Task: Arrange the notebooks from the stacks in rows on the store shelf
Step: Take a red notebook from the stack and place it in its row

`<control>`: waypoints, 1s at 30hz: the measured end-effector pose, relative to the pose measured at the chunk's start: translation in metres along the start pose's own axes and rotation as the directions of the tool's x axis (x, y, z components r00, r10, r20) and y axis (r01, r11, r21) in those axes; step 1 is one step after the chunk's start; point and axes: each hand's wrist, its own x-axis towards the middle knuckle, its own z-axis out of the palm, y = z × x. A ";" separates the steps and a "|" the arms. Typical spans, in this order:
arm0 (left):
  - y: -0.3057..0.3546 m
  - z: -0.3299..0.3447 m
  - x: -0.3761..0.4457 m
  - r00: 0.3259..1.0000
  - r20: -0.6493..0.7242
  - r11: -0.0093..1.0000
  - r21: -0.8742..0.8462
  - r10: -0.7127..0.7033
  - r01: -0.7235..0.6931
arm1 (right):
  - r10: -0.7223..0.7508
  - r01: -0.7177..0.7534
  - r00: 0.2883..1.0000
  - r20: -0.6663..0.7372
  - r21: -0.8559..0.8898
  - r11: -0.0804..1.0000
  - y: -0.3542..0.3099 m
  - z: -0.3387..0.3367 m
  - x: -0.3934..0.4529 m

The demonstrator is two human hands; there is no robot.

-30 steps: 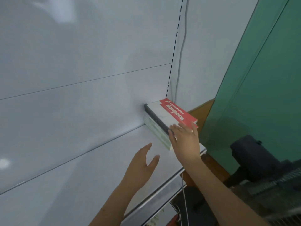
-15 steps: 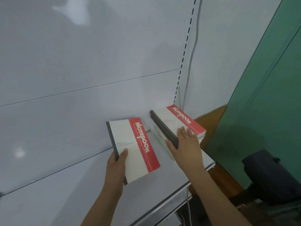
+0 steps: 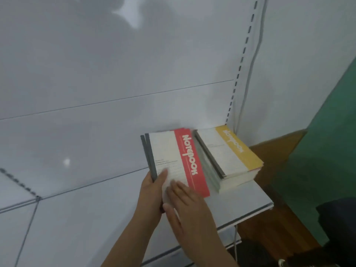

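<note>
Two hands are on the red notebooks [image 3: 173,160] on the white shelf [image 3: 250,197]. The left hand [image 3: 152,191] grips them at the grey spine, thumb on top. The right hand [image 3: 185,201] lies flat on the cover with straight fingers. These books sit just beside the stack with a yellow notebook [image 3: 229,151] on top, at the shelf's right end.

Shop: slotted white shelf [image 3: 250,193] stocked with notebooks [image 3: 229,153]
</note>
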 end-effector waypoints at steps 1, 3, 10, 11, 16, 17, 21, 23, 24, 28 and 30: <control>-0.002 -0.009 -0.001 0.998 -0.052 0.999 0.032 0.024 -0.022 | -0.023 0.024 1.000 -0.021 0.033 0.999 0.001 -0.001 0.001; -0.001 -0.024 -0.007 0.994 -0.107 0.998 0.062 0.028 -0.021 | 0.036 -0.029 0.997 -0.072 0.102 0.994 0.002 -0.004 0.007; -0.008 -0.072 -0.046 0.980 -0.197 0.980 0.198 0.036 0.004 | 0.368 -0.565 0.819 0.439 0.509 0.650 -0.011 0.007 0.058; -0.009 -0.080 -0.052 0.974 -0.223 0.975 0.220 0.040 0.010 | 0.353 -0.585 0.803 0.480 0.525 0.618 -0.016 0.012 0.063; -0.004 -0.134 -0.088 0.929 -0.365 0.963 0.265 0.060 0.042 | 0.309 -0.660 0.745 0.591 0.588 0.468 -0.068 0.050 0.057; -0.001 -0.148 -0.097 0.921 -0.384 0.958 0.282 0.062 0.054 | 0.326 -0.673 0.738 0.590 0.605 0.426 -0.082 0.057 0.055; 0.008 -0.211 -0.130 0.902 -0.417 0.942 0.334 0.110 0.039 | 0.335 -0.649 0.760 0.556 0.652 0.391 -0.145 0.075 0.057; 0.013 -0.246 -0.148 0.894 -0.423 0.934 0.358 0.151 0.012 | 0.305 -0.627 0.779 0.548 0.673 0.392 -0.185 0.083 0.055; 0.017 -0.265 -0.157 0.888 -0.425 0.923 0.385 0.176 0.001 | 0.284 -0.616 0.787 0.547 0.682 0.395 -0.207 0.088 0.052; 0.032 -0.355 -0.200 0.849 -0.484 0.924 0.383 0.212 -0.013 | 0.203 -0.601 0.796 0.570 0.703 0.379 -0.304 0.119 0.036; 0.041 -0.402 -0.225 0.820 -0.533 0.945 0.325 0.210 -0.031 | 0.142 -0.598 0.791 0.595 0.704 0.384 -0.358 0.138 0.025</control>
